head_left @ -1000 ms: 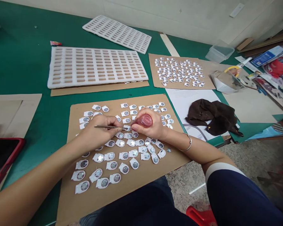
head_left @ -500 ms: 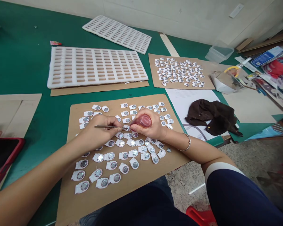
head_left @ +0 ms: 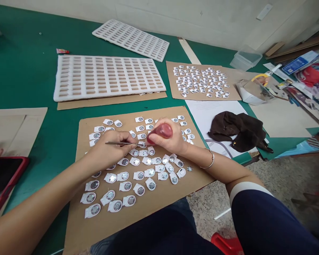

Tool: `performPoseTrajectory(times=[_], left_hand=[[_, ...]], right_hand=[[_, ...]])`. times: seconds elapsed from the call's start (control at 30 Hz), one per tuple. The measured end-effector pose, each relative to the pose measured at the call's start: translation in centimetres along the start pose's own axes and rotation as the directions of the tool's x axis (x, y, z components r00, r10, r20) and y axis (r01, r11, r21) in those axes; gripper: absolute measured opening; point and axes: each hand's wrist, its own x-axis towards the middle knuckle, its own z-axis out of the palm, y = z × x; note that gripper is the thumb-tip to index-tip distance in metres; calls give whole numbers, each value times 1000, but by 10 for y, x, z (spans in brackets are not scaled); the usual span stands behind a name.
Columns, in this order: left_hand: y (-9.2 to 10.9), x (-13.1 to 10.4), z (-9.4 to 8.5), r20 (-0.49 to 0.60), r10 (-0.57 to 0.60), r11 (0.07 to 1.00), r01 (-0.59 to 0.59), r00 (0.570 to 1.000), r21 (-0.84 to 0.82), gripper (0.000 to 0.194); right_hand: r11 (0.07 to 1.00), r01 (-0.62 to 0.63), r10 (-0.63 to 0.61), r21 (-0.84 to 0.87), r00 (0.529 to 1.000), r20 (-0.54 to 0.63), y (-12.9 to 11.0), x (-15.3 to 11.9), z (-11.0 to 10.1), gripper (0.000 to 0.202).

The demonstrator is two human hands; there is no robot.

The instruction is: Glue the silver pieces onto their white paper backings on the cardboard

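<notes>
One pair of slim metal tweezers (head_left: 112, 143) sits pinched between thumb and fingers of the left hand (head_left: 116, 146), the digits pressed together on it; whether the tips are clamped on anything I cannot tell. Just beside it, the right hand (head_left: 174, 141) is wrapped firmly round a glossy dark red tool with a rounded bulb end (head_left: 165, 130), its working tip too small to make out. Between the hands, at the tweezer tips, lies a small white tab with a round silver disc (head_left: 142, 144), set on a large brown cardboard sheet (head_left: 162, 198). As I judge it, a light touch with the tweezers, a flat tab, a steady red tool and forearms clear of the neighbouring pieces serve this best. Around it, similar tabs (head_left: 115, 206) look thin, matte and papery, squared at one end and rounded at the other, their discs shiny and metallic. Farther out stand a white slotted tray (head_left: 82, 96), foam-like and soft-edged, a smooth green tabletop (head_left: 23, 78), and a crumpled dark brown cloth (head_left: 238, 129), limp and dull, on white printed paper (head_left: 199, 109).
</notes>
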Motion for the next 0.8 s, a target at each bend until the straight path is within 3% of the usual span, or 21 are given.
performPoseTrajectory(times=[0.1,0.23,0.43,0.6,0.8], left_hand=[[6,0,-1,-47,-9,999,7,999,-32,16],[19,-6,-1,-142,32,999,-33,989,-8,19],[22,-36,15,-175,148,983,-126,973,133,17],[6,-56,26,-194,253,940,-193,948,281,17],[5,-55,29,-209,326,914,-251,922,317,15]], right_hand=[[978,-147,157,147,986,-56,-2,12,-12,41],[922,-239,279,305,956,-93,-8,29,-27,52],[779,-430,454,457,889,62,-26,41,-37,67],[696,-457,447,553,879,165,-40,37,-36,48],[748,-417,442,516,893,81,-49,27,-32,49]])
